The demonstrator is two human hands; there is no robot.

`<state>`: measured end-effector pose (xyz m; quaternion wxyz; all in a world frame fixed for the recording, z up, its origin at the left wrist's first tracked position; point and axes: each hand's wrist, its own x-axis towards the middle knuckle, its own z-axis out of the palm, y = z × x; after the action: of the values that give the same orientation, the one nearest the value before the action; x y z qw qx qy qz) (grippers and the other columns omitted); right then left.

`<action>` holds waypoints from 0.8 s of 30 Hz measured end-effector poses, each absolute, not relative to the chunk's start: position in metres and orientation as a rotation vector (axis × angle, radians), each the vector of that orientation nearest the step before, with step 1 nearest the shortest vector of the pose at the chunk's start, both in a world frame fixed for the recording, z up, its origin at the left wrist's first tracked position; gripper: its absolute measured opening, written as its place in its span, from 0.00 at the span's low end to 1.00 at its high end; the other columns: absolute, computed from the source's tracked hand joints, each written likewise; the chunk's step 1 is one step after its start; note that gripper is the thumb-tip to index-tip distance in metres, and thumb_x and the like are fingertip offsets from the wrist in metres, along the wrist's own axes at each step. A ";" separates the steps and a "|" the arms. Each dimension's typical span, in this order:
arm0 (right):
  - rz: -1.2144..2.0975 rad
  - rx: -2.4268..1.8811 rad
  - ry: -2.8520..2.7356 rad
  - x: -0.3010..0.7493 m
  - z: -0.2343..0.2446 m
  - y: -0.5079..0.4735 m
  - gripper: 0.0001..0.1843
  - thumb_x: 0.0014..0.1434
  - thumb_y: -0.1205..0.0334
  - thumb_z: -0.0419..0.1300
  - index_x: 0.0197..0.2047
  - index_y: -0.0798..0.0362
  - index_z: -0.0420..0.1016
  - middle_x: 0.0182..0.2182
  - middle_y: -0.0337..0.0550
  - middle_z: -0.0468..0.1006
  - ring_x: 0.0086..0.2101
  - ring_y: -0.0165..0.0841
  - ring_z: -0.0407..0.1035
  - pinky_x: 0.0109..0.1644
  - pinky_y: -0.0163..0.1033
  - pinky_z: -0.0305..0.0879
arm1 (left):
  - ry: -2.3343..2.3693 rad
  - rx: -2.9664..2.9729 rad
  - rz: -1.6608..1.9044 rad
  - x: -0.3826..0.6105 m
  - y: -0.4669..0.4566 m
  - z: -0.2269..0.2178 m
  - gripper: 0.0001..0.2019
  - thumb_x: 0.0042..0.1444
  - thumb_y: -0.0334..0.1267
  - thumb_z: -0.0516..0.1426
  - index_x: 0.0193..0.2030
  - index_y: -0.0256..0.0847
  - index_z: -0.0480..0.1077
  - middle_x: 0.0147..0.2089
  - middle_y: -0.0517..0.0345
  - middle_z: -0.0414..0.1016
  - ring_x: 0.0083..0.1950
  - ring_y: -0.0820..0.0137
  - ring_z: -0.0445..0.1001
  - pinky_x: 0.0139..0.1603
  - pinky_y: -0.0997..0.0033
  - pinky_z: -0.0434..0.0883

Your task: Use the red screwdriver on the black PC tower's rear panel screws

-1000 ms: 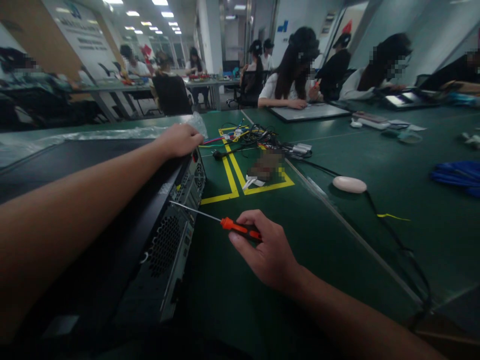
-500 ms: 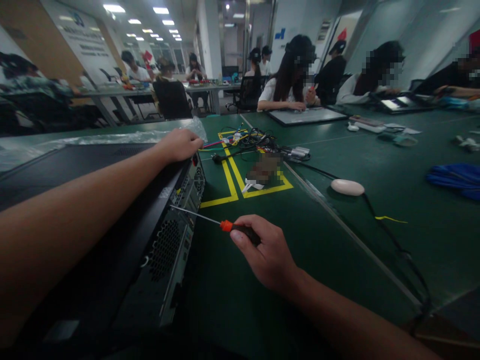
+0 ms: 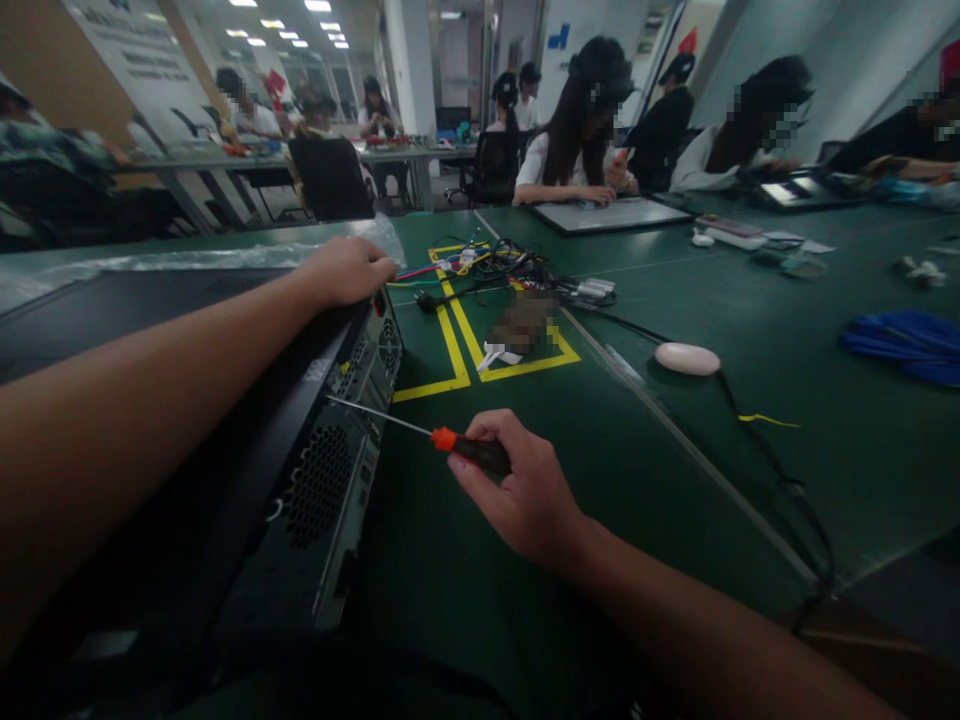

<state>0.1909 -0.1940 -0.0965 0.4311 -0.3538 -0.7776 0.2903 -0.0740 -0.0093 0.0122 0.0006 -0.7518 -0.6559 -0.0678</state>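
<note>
A black computer case (image 3: 225,420) lies on its side on the green table (image 3: 600,480), its vented rear panel facing right. My left hand (image 3: 346,270) rests closed over the case's far top edge. My right hand (image 3: 525,490) grips a screwdriver (image 3: 450,443) with an orange and black handle. Its thin metal shaft points left, and the tip touches the rear panel near the upper edge.
Yellow tape lines (image 3: 457,350) mark boxes on the mat beyond the case, with a tangle of cables (image 3: 502,265) there. A white mouse (image 3: 687,358) with its black cord lies to the right. Clear plastic wrap (image 3: 225,258) lies behind the case. Several people sit at the far tables.
The view has shifted slightly, so everything sits a little higher and further left in the picture. Both hands keep the same grip and place relative to the case.
</note>
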 end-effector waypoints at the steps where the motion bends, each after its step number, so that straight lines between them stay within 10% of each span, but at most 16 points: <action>1: 0.718 -0.876 -1.939 0.191 -0.097 -0.194 0.07 0.64 0.66 0.62 0.43 0.49 0.68 0.33 0.35 0.74 0.27 0.28 0.65 0.32 0.34 0.59 | -2.050 -2.346 -0.192 -0.073 -0.010 0.013 0.28 0.63 0.48 0.46 0.53 0.34 0.81 0.56 0.45 0.80 0.55 0.55 0.74 0.58 0.58 0.67; 24: 0.705 -0.843 -1.943 0.193 -0.096 -0.194 0.08 0.64 0.66 0.63 0.44 0.49 0.68 0.35 0.36 0.75 0.28 0.28 0.66 0.32 0.35 0.60 | -2.041 -2.307 -0.216 -0.073 -0.010 0.011 0.26 0.64 0.45 0.46 0.51 0.35 0.81 0.52 0.50 0.81 0.50 0.61 0.73 0.59 0.61 0.68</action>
<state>0.1926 -0.1941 -0.0962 0.4391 -0.3394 -0.7820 0.2838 -0.0727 -0.0100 0.0107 0.0271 -0.7469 -0.6607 -0.0700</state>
